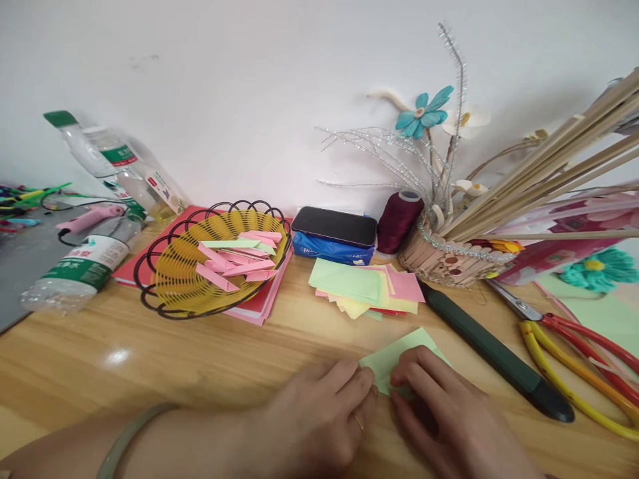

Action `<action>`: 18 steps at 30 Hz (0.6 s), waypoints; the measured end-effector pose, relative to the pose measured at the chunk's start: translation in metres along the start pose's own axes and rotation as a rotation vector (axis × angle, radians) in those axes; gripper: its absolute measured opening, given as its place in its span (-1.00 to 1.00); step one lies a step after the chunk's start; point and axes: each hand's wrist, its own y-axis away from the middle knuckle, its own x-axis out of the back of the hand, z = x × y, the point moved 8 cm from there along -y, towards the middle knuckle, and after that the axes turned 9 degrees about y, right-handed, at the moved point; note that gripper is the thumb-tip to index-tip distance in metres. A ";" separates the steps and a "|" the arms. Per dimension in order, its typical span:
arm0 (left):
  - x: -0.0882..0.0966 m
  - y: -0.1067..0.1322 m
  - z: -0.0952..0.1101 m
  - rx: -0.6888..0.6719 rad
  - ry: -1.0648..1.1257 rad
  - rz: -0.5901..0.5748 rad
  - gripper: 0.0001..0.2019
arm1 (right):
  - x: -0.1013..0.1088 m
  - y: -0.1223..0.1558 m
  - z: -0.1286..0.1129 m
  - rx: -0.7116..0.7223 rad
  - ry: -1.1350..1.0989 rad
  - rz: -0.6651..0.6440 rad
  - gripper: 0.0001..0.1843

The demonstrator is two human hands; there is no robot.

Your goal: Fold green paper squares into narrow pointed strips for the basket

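A pale green slip of paper (414,342) lies on the wooden table under my fingers. My left hand (324,412) presses on its left corner with the fingers closed together; a ring and a bangle show on that side. Bent over the slip's near edge, my right hand (444,406) pinches it between thumb and fingers. Parts of the paper are hidden by both hands. Just beyond sits a loose stack of green, yellow and pink paper slips (347,279). Folded pink and green strips (239,258) fill the middle of a yellow woven basket (174,283) farther left.
Right of my hands lie a dark green utility knife (492,346) and scissors with red and yellow handles (542,326). Behind stand a phone (334,225) on a blue pack (332,249), a maroon thread spool (399,223) and a stick-covered pot (444,259). Plastic bottles (84,266) are at left.
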 end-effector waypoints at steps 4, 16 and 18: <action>0.001 0.000 -0.001 -0.008 0.003 -0.030 -0.80 | 0.007 0.008 -0.008 0.184 0.007 -0.002 -0.76; 0.003 -0.001 -0.007 0.002 0.001 -0.032 -0.87 | 0.024 0.019 -0.007 0.449 0.090 -0.060 -0.63; 0.002 -0.001 -0.012 0.013 -0.028 -0.010 -0.88 | 0.026 0.020 -0.009 0.469 0.116 -0.049 -0.64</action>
